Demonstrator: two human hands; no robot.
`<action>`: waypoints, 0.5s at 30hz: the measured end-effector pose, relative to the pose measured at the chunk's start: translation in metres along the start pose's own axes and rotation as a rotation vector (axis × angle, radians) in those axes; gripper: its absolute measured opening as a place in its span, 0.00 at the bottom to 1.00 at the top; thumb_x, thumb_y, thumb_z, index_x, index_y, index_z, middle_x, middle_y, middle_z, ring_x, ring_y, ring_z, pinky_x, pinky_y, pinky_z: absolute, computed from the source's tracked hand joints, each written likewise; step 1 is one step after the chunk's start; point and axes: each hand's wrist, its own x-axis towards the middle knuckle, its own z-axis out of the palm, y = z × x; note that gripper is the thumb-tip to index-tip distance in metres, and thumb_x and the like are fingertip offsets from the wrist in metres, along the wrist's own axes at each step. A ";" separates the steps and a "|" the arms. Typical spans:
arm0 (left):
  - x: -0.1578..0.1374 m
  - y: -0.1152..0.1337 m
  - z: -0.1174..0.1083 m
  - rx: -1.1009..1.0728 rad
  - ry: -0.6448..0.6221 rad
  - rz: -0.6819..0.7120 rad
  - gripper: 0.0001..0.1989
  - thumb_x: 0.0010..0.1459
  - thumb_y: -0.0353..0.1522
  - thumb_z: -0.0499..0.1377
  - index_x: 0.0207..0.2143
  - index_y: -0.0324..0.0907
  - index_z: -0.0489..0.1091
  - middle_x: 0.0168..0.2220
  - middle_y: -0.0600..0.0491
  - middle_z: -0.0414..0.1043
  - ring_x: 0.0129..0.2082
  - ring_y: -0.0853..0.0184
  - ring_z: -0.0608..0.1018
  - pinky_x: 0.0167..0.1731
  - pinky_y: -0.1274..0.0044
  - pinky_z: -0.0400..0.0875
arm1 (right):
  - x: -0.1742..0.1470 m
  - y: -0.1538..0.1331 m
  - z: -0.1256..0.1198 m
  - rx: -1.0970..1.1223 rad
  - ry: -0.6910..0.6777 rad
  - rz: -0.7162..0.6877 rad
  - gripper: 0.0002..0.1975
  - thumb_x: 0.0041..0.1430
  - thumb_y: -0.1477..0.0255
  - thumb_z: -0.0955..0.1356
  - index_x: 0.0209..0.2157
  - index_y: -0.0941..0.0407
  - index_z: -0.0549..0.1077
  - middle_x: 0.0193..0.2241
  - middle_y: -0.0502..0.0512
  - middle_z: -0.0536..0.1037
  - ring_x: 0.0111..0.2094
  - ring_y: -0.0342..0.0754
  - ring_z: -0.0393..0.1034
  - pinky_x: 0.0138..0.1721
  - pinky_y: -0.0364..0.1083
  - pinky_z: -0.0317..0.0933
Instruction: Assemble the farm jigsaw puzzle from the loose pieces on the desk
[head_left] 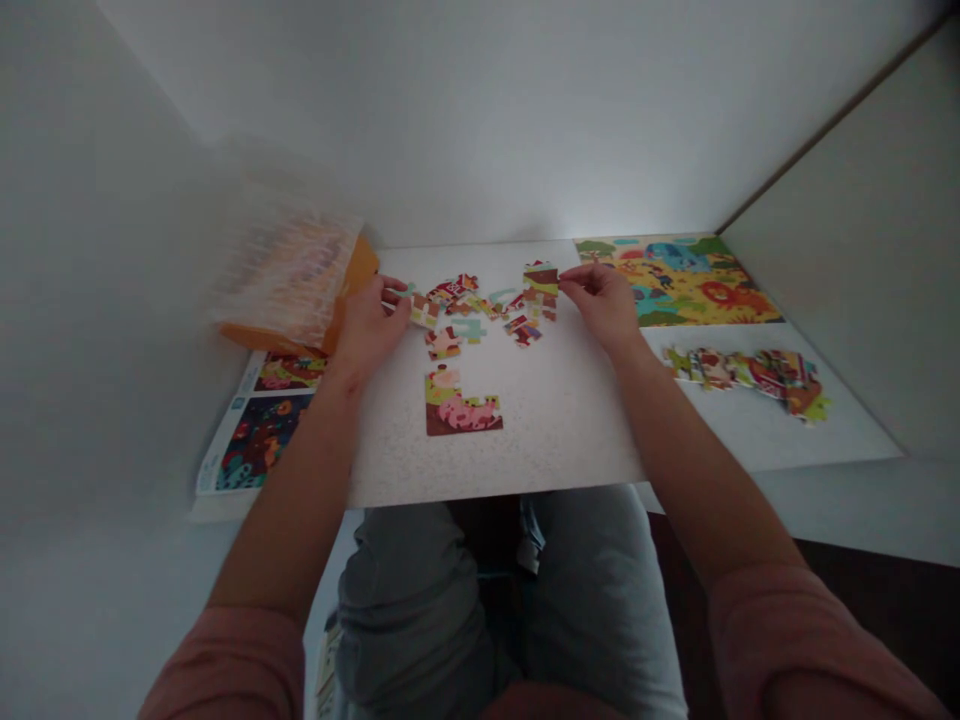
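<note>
My left hand (373, 322) is at the left of a group of loose jigsaw pieces, its thumb and fingers closed on the edge of a puzzle piece (424, 312). On the right, my right hand (604, 308) pinches the right edge of a green and brown puzzle piece (541, 279). Between the hands lies a loose scatter of puzzle pieces (454, 291), some overlapping. Nearer to me, several joined pieces form a corner with a pink pig (469, 412). Just above that corner is a separate pinkish piece (443, 343).
An orange packet in clear plastic (292, 285) sits at the left, over a printed picture sheet (262, 440). An animal picture puzzle (682, 280) lies at the back right of the white table (570, 440). In front of it is a pile of pieces (750, 380). Walls rise behind and beside the table.
</note>
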 end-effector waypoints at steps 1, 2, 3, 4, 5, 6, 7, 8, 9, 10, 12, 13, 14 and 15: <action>0.000 -0.002 -0.001 0.062 -0.013 0.023 0.09 0.74 0.37 0.72 0.54 0.50 0.82 0.48 0.48 0.89 0.45 0.53 0.89 0.51 0.63 0.85 | 0.000 -0.001 -0.001 -0.052 0.000 0.010 0.09 0.63 0.60 0.81 0.40 0.46 0.84 0.41 0.55 0.93 0.42 0.60 0.87 0.56 0.63 0.83; 0.000 -0.003 -0.002 0.122 -0.016 0.053 0.09 0.74 0.38 0.73 0.53 0.50 0.82 0.49 0.47 0.88 0.49 0.50 0.88 0.56 0.60 0.85 | -0.001 -0.002 -0.003 -0.108 -0.004 0.015 0.07 0.65 0.62 0.80 0.41 0.47 0.85 0.42 0.56 0.94 0.43 0.61 0.87 0.57 0.64 0.83; -0.001 -0.004 -0.003 0.171 -0.011 0.086 0.09 0.73 0.39 0.74 0.52 0.50 0.82 0.52 0.45 0.88 0.52 0.48 0.88 0.62 0.57 0.85 | -0.002 -0.004 -0.004 -0.171 -0.012 0.016 0.05 0.66 0.64 0.79 0.42 0.47 0.85 0.44 0.57 0.94 0.43 0.61 0.88 0.59 0.65 0.82; -0.002 -0.003 -0.004 0.206 -0.004 0.115 0.10 0.73 0.40 0.75 0.52 0.50 0.83 0.56 0.43 0.87 0.54 0.47 0.87 0.67 0.55 0.84 | -0.004 -0.007 -0.005 -0.239 -0.024 0.012 0.05 0.67 0.65 0.79 0.44 0.47 0.86 0.46 0.58 0.94 0.44 0.62 0.88 0.61 0.66 0.82; -0.003 -0.002 -0.005 0.227 -0.009 0.142 0.12 0.73 0.41 0.76 0.54 0.50 0.84 0.61 0.42 0.86 0.56 0.47 0.87 0.70 0.53 0.83 | -0.005 -0.009 -0.006 -0.309 -0.034 0.004 0.05 0.68 0.66 0.78 0.45 0.47 0.87 0.49 0.59 0.94 0.46 0.63 0.88 0.63 0.67 0.81; -0.004 0.000 -0.005 0.237 -0.033 0.166 0.14 0.73 0.43 0.77 0.56 0.50 0.85 0.64 0.41 0.83 0.55 0.47 0.86 0.71 0.53 0.83 | -0.007 -0.012 -0.007 -0.373 -0.042 -0.007 0.06 0.68 0.66 0.78 0.46 0.48 0.87 0.53 0.60 0.94 0.49 0.65 0.88 0.65 0.69 0.79; -0.006 0.002 -0.005 0.239 -0.083 0.191 0.17 0.72 0.44 0.77 0.58 0.49 0.86 0.67 0.41 0.81 0.53 0.50 0.86 0.70 0.54 0.84 | -0.008 -0.014 -0.008 -0.429 -0.048 -0.019 0.07 0.68 0.66 0.79 0.47 0.48 0.88 0.57 0.62 0.93 0.52 0.66 0.88 0.67 0.70 0.78; -0.008 0.005 -0.004 0.237 -0.155 0.218 0.20 0.72 0.46 0.77 0.61 0.49 0.87 0.68 0.41 0.80 0.51 0.52 0.86 0.67 0.55 0.86 | -0.010 -0.016 -0.009 -0.474 -0.056 -0.030 0.08 0.68 0.65 0.80 0.48 0.48 0.89 0.60 0.64 0.92 0.56 0.68 0.87 0.69 0.72 0.76; -0.010 0.007 -0.003 0.235 -0.241 0.249 0.23 0.72 0.47 0.77 0.62 0.47 0.87 0.69 0.41 0.78 0.48 0.55 0.86 0.65 0.57 0.87 | -0.011 -0.018 -0.010 -0.509 -0.071 -0.038 0.09 0.68 0.64 0.81 0.48 0.49 0.89 0.63 0.66 0.90 0.58 0.70 0.86 0.70 0.73 0.75; -0.012 0.009 -0.002 0.230 -0.322 0.278 0.25 0.71 0.49 0.77 0.64 0.47 0.88 0.69 0.42 0.77 0.46 0.57 0.86 0.62 0.58 0.88 | -0.013 -0.019 -0.012 -0.539 -0.098 -0.042 0.10 0.68 0.62 0.82 0.48 0.49 0.90 0.65 0.68 0.88 0.60 0.71 0.84 0.71 0.74 0.73; -0.015 0.012 0.001 0.231 -0.419 0.316 0.27 0.71 0.50 0.76 0.64 0.46 0.89 0.69 0.42 0.76 0.44 0.58 0.85 0.61 0.59 0.88 | -0.015 -0.021 -0.014 -0.591 -0.175 -0.040 0.12 0.69 0.60 0.83 0.49 0.50 0.92 0.65 0.70 0.87 0.63 0.74 0.83 0.73 0.76 0.70; -0.015 0.013 0.001 0.244 -0.430 0.322 0.26 0.71 0.51 0.75 0.62 0.46 0.90 0.68 0.42 0.77 0.45 0.58 0.85 0.61 0.59 0.88 | -0.016 -0.022 -0.015 -0.616 -0.214 -0.041 0.13 0.69 0.60 0.84 0.51 0.50 0.92 0.64 0.71 0.88 0.65 0.76 0.82 0.74 0.77 0.69; -0.015 0.013 0.001 0.264 -0.422 0.319 0.24 0.72 0.50 0.74 0.61 0.47 0.90 0.68 0.43 0.77 0.46 0.57 0.86 0.62 0.58 0.88 | -0.017 -0.022 -0.016 -0.639 -0.247 -0.044 0.15 0.70 0.59 0.84 0.53 0.50 0.93 0.64 0.71 0.88 0.67 0.78 0.82 0.75 0.78 0.68; -0.014 0.013 0.001 0.290 -0.403 0.311 0.23 0.73 0.50 0.73 0.60 0.47 0.91 0.67 0.42 0.77 0.48 0.56 0.86 0.64 0.57 0.87 | -0.018 -0.023 -0.017 -0.659 -0.273 -0.050 0.17 0.70 0.59 0.85 0.56 0.50 0.93 0.65 0.72 0.88 0.69 0.79 0.81 0.76 0.78 0.67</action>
